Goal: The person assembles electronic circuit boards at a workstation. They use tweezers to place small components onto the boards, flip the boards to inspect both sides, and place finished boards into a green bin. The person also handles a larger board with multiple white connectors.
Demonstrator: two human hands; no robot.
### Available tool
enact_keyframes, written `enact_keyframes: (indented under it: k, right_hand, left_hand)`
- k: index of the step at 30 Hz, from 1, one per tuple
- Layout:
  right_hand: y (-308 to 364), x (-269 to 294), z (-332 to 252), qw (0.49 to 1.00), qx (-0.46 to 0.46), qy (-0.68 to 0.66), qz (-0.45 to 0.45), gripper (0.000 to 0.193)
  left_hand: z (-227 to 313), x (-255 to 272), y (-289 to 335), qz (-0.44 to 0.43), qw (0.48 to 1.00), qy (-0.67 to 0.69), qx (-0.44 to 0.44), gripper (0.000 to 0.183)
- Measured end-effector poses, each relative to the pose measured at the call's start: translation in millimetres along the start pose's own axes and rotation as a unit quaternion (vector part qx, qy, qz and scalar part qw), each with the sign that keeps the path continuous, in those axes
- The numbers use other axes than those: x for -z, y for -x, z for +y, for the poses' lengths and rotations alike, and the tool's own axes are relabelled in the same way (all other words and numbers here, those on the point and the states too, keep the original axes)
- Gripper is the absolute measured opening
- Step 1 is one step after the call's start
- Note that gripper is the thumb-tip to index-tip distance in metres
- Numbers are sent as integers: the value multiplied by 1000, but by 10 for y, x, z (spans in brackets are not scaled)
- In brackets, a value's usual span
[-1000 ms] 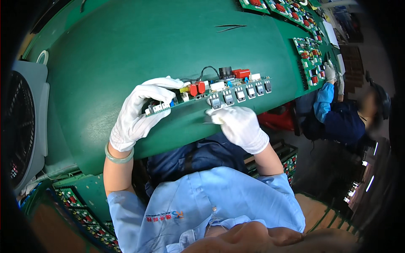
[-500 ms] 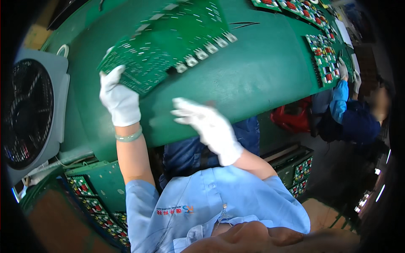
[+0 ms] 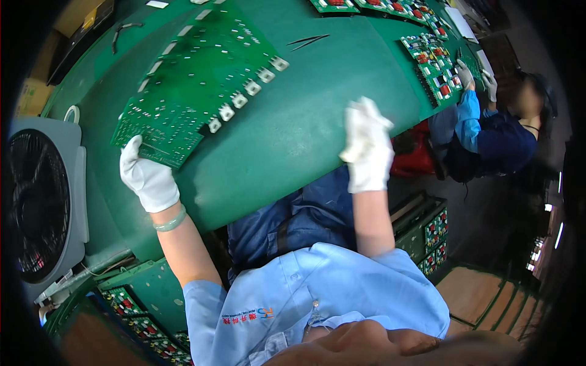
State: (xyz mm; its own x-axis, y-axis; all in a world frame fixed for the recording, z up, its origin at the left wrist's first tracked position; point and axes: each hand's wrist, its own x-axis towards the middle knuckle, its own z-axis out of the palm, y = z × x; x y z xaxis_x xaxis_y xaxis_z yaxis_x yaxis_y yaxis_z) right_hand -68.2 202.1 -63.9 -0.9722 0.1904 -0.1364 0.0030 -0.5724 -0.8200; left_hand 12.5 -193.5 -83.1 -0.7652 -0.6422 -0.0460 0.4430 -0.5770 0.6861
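Note:
My white-gloved left hand [image 3: 149, 178] is closed on the near corner of a large green circuit board [image 3: 201, 67], thumb on the upper face. Small silvery parts dot that face, and a row of white connectors [image 3: 238, 100] lines its right edge. My gloved right hand [image 3: 367, 143] is raised near the front edge of the green table, apart from the board. Motion smears its fingers, so whether it is open or closed does not show. Beyond the board's right side lie dark tweezers [image 3: 308, 42].
At left stands a grey fan [image 3: 46, 198]. Dark pliers [image 3: 122, 36] lie at the back left. Several populated circuit boards [image 3: 432, 64] occupy the right end of the green table [image 3: 305, 122], where a co-worker [image 3: 494, 134] sits. A red stool [image 3: 415, 152] stands there too.
My right hand has swung right, away from the board, and now points up. My left hand and the board appear lower and farther left; the whole view has shifted as well.

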Motion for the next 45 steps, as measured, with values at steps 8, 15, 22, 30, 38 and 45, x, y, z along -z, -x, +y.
enact_keyframes:
  k: [8,15,22,30,38,45]
  right_hand:
    - [-47,553,-433,992,120,29,21,45]
    - [-260,-274,-24,934,51,215,-282,51]
    - [-461,-315,125,930,2,127,-345,69]
    - [-485,-324,-78,907,-12,172,-385,55]
    - [-360,-452,-229,920,-70,187,-337,26]
    - [-334,-431,-219,922,-73,199,-324,25]
  left_hand:
    - [-129,-663,286,-101,989,-83,63,54]
    - [-111,-613,233,-348,935,-64,17,31]
    - [4,-723,260,-352,887,-294,59,54]
    - [-33,-710,269,-363,872,-329,-3,36]
    - [7,-730,312,-381,857,-346,-23,34]
    - [-39,-656,283,-401,844,-354,-41,40]
